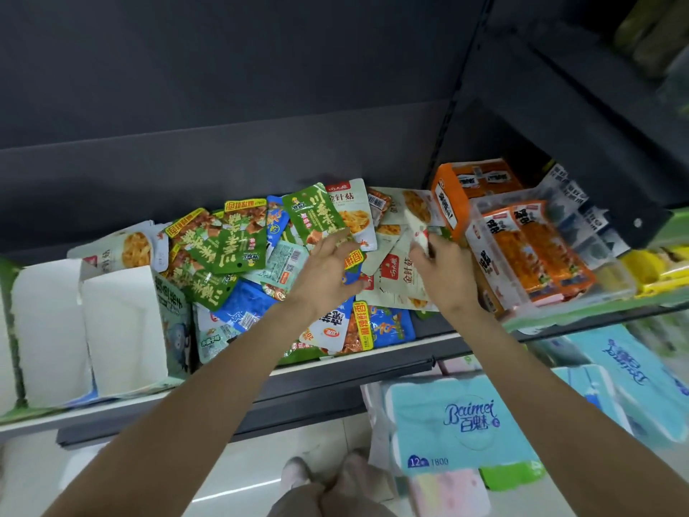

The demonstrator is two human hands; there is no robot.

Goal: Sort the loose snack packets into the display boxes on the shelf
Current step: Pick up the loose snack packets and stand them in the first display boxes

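Note:
A heap of loose snack packets (238,251), green, blue, pale and orange, covers the middle of the shelf. My left hand (328,270) grips a green packet (315,214) that stands up from the heap. My right hand (443,270) pinches a pale packet (417,222) lifted off the pile, just left of the orange display box (449,203). A clear display box (611,281) with orange packs stands at the right. Two display boxes with white insides (123,330) stand at the left end of the shelf.
The dark shelf back wall (223,162) rises behind the heap. An upright post (447,132) divides the bays. Packs of blue tissue rolls (462,423) lie below the shelf at right. The shelf's front edge (335,371) runs under my forearms.

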